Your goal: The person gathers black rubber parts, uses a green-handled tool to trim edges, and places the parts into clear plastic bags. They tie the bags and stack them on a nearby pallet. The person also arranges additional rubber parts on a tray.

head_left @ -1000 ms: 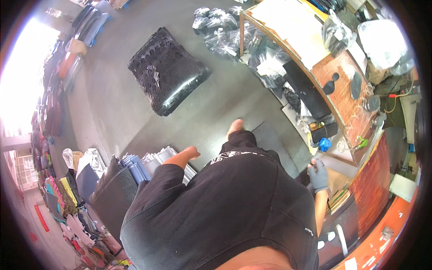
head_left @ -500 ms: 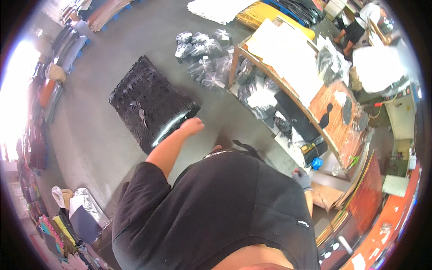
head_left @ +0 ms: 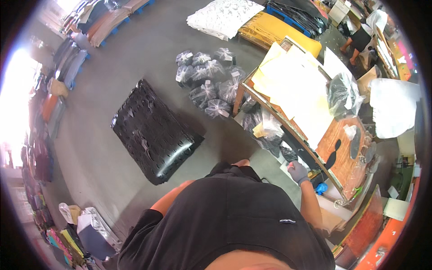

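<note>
My left hand (head_left: pixel 186 184) is mostly hidden behind my black shirt, so its fingers do not show. Nearby on the floor, a thick stack of black sheets (head_left: pixel 155 130) with cut-out holes lies at a slant, apart from that hand. My right hand (head_left: pixel 298 173), in a grey glove with bare fingertips, is beside the wooden table's lower shelf. Its fingers are curled closed; whatever they hold, if anything, cannot be made out. Close to it are a dark plastic bag (head_left: pixel 288 154) and a blue crumpled bag (head_left: pixel 321 188).
Several clear plastic bags of dark pieces (head_left: pixel 207 72) stand on the floor ahead. The wooden table (head_left: pixel 335 139) at right carries pale paper sheets (head_left: pixel 292 85) and black sole-shaped pieces (head_left: pixel 332 155). Stacked material (head_left: pixel 72 67) lines the left. Another person (head_left: pixel 360 42) bends at far right.
My left hand has drawn back from the black stack's near edge toward my body. My right hand has moved forward to the table's lower shelf. The view has shifted.
</note>
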Available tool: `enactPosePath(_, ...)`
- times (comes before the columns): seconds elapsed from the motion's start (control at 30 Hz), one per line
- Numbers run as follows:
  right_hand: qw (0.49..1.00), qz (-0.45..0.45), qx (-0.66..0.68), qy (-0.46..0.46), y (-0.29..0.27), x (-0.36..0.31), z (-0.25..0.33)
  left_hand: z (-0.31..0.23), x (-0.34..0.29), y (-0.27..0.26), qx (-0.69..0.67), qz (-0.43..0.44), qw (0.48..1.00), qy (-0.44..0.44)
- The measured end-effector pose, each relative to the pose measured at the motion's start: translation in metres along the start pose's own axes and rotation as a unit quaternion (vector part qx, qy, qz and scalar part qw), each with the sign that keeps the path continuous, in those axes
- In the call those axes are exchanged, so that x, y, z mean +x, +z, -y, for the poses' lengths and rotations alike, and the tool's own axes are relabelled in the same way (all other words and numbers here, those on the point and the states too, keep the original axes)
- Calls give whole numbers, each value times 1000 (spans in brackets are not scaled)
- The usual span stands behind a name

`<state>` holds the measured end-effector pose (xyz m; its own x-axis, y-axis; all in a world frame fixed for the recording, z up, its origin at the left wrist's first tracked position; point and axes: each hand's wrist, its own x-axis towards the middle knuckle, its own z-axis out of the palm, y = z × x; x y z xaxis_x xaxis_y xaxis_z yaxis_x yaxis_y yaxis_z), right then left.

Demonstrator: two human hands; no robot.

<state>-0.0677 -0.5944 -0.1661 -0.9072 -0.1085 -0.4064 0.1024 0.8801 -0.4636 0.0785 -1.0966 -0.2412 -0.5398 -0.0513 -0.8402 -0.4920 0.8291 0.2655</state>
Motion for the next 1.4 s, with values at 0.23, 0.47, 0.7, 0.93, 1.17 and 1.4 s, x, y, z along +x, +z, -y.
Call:
enactPosePath(0.23,998,41,45,-27,-2,70,55,-54,56,-113,73,-64,994,59)
enactPosePath(0.47,985,3,48,164,53,45,36,-141,157,-197,33,43,970,237)
enactPosePath(0.7,928,-45,238,284,172,5,104,-235,249,-235,231,198,869,391)
enactPosePath(0.93,847,-206,455,182,187,99,152,-255,303,-161,217,170,844,460)
enactPosePath(1.17,631,-288,661,-286,148,114,126,-277,476,-71,215,-58,869,441)
enactPosePath(1.4,352,-483,704,-383,221,127,115,-310,603,-78,-106,-234,908,330)
